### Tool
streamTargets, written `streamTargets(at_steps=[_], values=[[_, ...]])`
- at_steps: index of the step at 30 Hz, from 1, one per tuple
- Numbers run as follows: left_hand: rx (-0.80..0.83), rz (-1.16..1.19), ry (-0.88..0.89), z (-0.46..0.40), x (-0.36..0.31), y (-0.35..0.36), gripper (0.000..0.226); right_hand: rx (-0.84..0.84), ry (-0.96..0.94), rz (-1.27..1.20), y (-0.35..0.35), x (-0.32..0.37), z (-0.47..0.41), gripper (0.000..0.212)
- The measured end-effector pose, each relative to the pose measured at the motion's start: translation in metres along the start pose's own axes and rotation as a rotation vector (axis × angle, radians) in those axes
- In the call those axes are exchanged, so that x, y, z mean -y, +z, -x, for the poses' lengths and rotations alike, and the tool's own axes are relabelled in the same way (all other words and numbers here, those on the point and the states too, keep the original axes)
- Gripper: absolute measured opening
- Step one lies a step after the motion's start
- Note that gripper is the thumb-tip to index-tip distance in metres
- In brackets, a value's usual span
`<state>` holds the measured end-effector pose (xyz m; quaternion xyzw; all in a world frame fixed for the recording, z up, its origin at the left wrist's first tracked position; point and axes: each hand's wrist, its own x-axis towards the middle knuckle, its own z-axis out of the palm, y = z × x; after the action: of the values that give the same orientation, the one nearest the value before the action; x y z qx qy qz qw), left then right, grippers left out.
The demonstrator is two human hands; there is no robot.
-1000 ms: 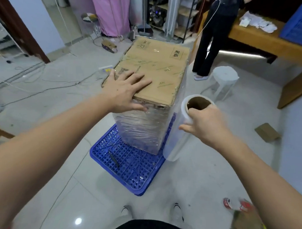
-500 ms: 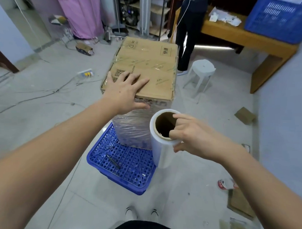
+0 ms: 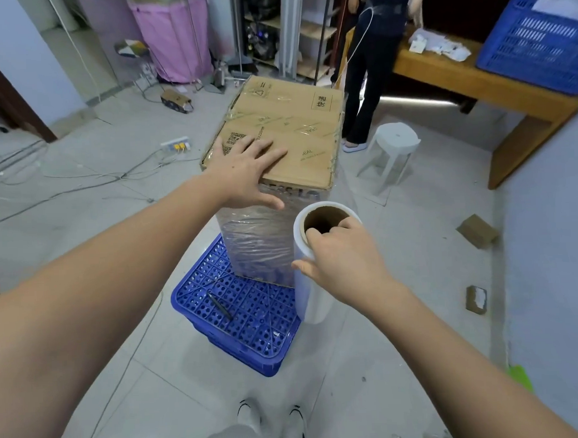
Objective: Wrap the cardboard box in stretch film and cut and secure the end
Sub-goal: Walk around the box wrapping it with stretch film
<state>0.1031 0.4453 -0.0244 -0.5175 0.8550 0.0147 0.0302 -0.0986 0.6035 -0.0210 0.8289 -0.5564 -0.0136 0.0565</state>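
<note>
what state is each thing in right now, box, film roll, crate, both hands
cardboard box: upright on the crate, sides wrapped in film, top bare
stretch film roll: upright, beside the box
blue crate: upside down on the floor, bearing the box
left hand: flat, fingers spread, pressing the box top
right hand: grips the roll's top, fingertips hooked in the core

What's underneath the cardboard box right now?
The cardboard box stands on an upturned blue crate, toward its far side. A dark pen-like tool lies on the crate's bare near part. Whatever is directly beneath the box or inside the crate is hidden.
</note>
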Motion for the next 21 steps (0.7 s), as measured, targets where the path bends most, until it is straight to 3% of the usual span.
streamTargets(at_steps=[3, 8, 13, 17, 21], values=[[0.062, 0.032, 0.078, 0.004, 0.015, -0.012, 0.122, 0.011, 0.020, -0.014, 0.000, 0.002, -0.002, 0.041], [-0.023, -0.051, 0.202, 0.010, 0.059, -0.013, 0.108, 0.059, 0.151, -0.004, -0.004, 0.016, -0.006, 0.024], [-0.095, 0.021, 0.315, 0.000, 0.086, -0.001, 0.091, 0.011, 0.287, 0.040, -0.002, 0.024, -0.024, 0.055], [-0.172, 0.148, 0.349, -0.008, 0.088, 0.013, 0.087, -0.082, 0.163, 0.015, 0.006, 0.034, -0.027, 0.056], [-0.226, 0.128, 0.356, -0.010, 0.089, 0.020, 0.085, -0.062, -0.027, -0.015, 0.000, 0.061, -0.024, 0.049]])
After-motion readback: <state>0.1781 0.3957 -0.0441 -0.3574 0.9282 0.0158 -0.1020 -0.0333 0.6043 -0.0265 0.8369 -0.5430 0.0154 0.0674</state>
